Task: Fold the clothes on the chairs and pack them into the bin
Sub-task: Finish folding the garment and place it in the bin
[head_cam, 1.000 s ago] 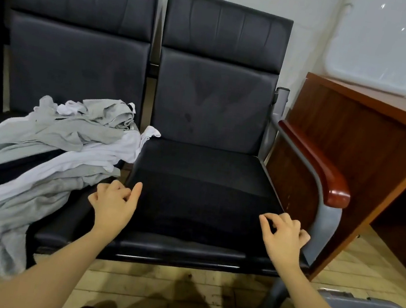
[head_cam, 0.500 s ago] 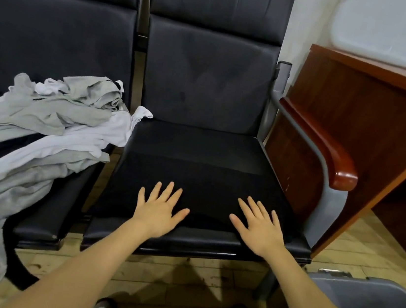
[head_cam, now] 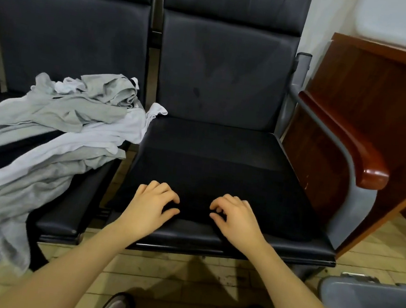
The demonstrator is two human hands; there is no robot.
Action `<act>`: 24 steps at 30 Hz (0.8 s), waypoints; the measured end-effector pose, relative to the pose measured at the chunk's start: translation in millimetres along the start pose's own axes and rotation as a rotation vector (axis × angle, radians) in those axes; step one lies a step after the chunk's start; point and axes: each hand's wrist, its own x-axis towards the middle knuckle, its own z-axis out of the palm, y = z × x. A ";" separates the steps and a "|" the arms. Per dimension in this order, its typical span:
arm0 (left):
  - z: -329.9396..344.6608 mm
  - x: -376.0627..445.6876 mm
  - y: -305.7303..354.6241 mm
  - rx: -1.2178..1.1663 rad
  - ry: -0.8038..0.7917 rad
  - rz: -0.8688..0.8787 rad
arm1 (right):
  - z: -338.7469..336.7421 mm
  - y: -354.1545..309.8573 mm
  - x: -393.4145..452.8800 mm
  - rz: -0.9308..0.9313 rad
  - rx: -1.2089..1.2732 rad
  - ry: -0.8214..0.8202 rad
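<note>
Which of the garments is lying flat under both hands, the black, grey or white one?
The black garment, spread on the right seat; the grey and white ones are heaped on the left chair.

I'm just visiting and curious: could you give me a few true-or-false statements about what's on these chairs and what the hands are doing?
1. A heap of grey and white clothes lies on the left chair. True.
2. Both hands are on that heap. False: the left hand and right hand are at the front of a black garment on the right chair.
3. The fingers are curled. True.
4. The wooden armrest is on the left side. False: it is on the right.
5. A grey bin sits at the lower right. True.
</note>
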 end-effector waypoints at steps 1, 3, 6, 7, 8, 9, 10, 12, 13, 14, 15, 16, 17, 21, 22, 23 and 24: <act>-0.6 -2.9 -4.6 -0.003 0.007 -0.017 | 1.7 0.1 0.5 0.015 0.035 0.023; 0.1 -6.6 -13.8 -0.031 0.019 -0.037 | 1.5 2.0 0.7 0.038 0.116 0.080; 2.6 -6.6 -19.1 -0.066 0.067 -0.011 | -2.4 0.9 -1.2 0.049 0.160 0.166; 2.4 -5.2 -18.9 -0.093 0.121 -0.003 | -3.7 -1.3 -2.4 0.060 0.178 0.180; 0.3 -3.2 -17.7 -0.127 0.187 0.002 | -5.3 -3.2 -4.0 0.072 0.199 0.183; -2.9 -1.8 -16.6 -0.145 0.244 0.017 | -6.8 -3.9 -5.5 0.081 0.218 0.174; -5.8 -1.1 -16.3 -0.141 0.264 0.051 | -8.0 -2.8 -7.2 0.074 0.217 0.154; -7.8 -3.2 -19.1 -0.083 0.187 0.179 | -9.6 2.2 -10.8 0.017 0.128 0.059; -6.4 -5.7 -21.2 -0.044 0.123 0.242 | -8.9 5.1 -12.7 -0.008 0.069 0.000; -4.1 -8.3 -23.2 -0.016 0.069 0.282 | -7.1 7.4 -14.8 -0.023 0.024 -0.039; -2.0 -10.7 -24.5 -0.010 0.038 0.291 | -4.6 8.5 -16.4 -0.032 0.002 -0.037; -0.2 -12.1 -25.4 -0.020 0.033 0.280 | -2.1 9.0 -18.0 -0.042 0.002 0.001; 0.8 -12.6 -24.9 -0.034 0.046 0.267 | 0.3 9.1 -19.0 -0.050 0.007 0.048; 1.4 -10.3 -19.3 -0.090 0.107 0.229 | 6.8 12.8 -20.6 -0.089 -0.101 0.160; 1.3 -9.9 -17.8 -0.098 0.112 0.224 | 7.6 13.8 -20.6 -0.076 -0.122 0.174; 1.2 -10.1 -16.3 -0.093 0.109 0.223 | 8.5 14.8 -20.4 -0.059 -0.132 0.191; 1.2 -10.7 -15.2 -0.076 0.096 0.227 | 9.4 15.6 -20.1 -0.048 -0.140 0.214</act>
